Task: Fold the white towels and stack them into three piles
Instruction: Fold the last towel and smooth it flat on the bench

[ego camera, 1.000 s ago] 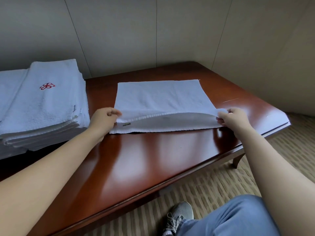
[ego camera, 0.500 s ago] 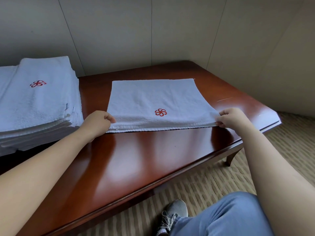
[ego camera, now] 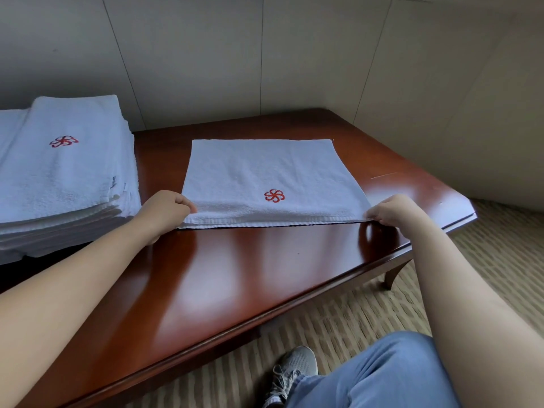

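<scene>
A folded white towel (ego camera: 265, 175) is lying flat on the glossy wooden table (ego camera: 235, 275), its red emblem (ego camera: 274, 195) facing up near the edge closest to the person. The left hand (ego camera: 164, 213) is pinching the towel's near left corner with curled fingers, while the right hand (ego camera: 394, 210) is pinching its near right corner the same way. To the left of the towel, a pile of folded towels (ego camera: 64, 178) is sitting apart from it.
</scene>
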Demonstrator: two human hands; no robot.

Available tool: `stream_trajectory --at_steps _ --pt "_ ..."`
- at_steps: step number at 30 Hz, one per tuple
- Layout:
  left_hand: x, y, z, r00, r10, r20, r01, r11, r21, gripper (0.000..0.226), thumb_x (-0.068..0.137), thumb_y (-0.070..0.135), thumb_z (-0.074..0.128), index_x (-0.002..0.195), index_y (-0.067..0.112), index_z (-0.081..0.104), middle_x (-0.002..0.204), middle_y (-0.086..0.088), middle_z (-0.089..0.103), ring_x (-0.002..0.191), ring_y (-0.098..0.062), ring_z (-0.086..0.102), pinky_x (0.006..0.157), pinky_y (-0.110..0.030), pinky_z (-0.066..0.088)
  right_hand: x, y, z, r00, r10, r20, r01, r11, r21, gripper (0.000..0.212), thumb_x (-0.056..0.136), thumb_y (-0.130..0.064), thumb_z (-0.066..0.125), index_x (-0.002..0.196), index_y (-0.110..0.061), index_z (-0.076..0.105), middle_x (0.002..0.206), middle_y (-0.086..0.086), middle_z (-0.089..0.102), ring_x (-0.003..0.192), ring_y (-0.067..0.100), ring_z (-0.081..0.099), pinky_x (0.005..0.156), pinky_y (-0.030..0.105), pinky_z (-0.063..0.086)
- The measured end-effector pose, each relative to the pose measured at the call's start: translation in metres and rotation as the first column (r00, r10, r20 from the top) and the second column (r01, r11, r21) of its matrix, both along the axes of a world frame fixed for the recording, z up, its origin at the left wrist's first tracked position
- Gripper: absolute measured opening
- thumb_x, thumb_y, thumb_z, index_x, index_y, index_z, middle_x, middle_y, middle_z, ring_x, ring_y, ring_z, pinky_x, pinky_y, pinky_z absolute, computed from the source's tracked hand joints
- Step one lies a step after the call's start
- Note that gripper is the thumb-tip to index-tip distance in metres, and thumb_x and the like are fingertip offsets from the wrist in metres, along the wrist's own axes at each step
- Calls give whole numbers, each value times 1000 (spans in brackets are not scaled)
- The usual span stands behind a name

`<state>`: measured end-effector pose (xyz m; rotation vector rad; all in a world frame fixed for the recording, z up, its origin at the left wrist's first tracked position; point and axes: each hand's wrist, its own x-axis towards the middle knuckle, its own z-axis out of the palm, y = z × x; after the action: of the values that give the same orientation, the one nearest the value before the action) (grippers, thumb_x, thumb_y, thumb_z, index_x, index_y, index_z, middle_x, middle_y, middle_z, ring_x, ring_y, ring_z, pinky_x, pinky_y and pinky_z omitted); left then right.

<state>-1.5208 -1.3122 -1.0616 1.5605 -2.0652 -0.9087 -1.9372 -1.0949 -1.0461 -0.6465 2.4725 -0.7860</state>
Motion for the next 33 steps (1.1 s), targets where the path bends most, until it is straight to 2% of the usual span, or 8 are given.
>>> stream_trajectory --at_steps 7,9,13,18,21,25,30,33 --pt "1 5 9 999 -32 10 32 999 15 26 86 2 55 87 21 73 100 -1 68 93 -20 64 77 -33 51 6 -5 7 989 44 -140 -20 986 165 28 77 -24 83 77 -4 64 71 11 59 69 29 56 61 31 42" --pt "3 5 15 997 -36 69 35 999 12 23 82 3 61 99 17 67 101 -2 63 93 -23 62 79 -35 51 8 -9 10 989 60 -138 -32 981 192 27 79 -24 82 80 -2 66 72 11 62 72 31 59 65 32 46" --pt "4 6 21 990 11 141 -18 999 44 30 74 -4 62 88 17 46 85 -9 42 75 -22 41 66 -36 33 8 -11 9 989 75 -130 -49 980 193 28 81 -21 81 94 1 72 89 17 71 91 36 70 83 40 56" --pt "2 7 24 960 -50 274 57 998 -19 29 76 -4 59 71 16 39 72 -8 33 68 -22 33 61 -34 25 7 -11 8 992 53 -116 -33 986 164 27 81 -18 82 91 3 69 85 17 68 79 34 65 86 43 57" --pt "-1 9 25 909 -43 414 65 997 -40 33 80 0 58 64 15 33 61 -3 30 54 -21 28 50 -27 19 8 -10 9 994 35 -100 -18 986 164 26 80 -16 82 86 3 65 77 15 63 67 30 57 71 37 50" --pt "-8 13 35 844 -24 536 24 1000 7 22 79 13 65 66 11 47 58 -3 45 48 -20 41 48 -23 28 10 -10 8 993 6 -116 15 983 182 30 79 -18 81 80 -3 55 76 13 58 63 26 53 55 30 37" --pt "-11 8 36 906 -62 419 -42 971 234 15 83 13 63 77 9 50 66 -8 48 54 -22 41 56 -25 34 13 -12 2 997 -21 -75 31 990 137 23 79 -16 78 82 -1 60 80 17 61 68 29 57 64 32 42" --pt "-14 12 34 921 -31 388 -66 970 235 8 90 7 54 84 9 49 77 -8 50 59 -19 44 49 -22 32 13 -9 -1 998 -63 -17 64 996 62 21 80 -12 78 89 2 66 83 19 64 71 31 60 69 33 45"
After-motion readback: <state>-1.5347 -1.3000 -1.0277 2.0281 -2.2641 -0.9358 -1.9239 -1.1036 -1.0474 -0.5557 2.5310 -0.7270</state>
